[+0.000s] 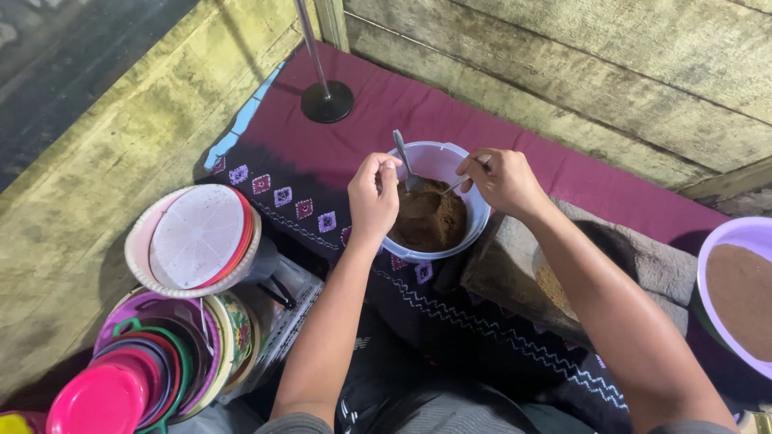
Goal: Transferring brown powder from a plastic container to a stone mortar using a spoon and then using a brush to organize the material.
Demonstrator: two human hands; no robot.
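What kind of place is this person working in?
Probably a simple home kitchen corner with rough plank walls: a woven cloth is spread out, plastic plates are stacked, and both hands work spoons in a bowl of brown powder.

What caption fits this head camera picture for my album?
Left hand and right hand each dip a spoon into a pale bowl of brown powder.

Dim warm light, soft shadows, sharp centre, slight wide-angle edge distortion

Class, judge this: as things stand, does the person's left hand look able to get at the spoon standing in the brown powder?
Probably yes: the left hand is at the bowl's rim, right beside the spoon, with nothing between them.
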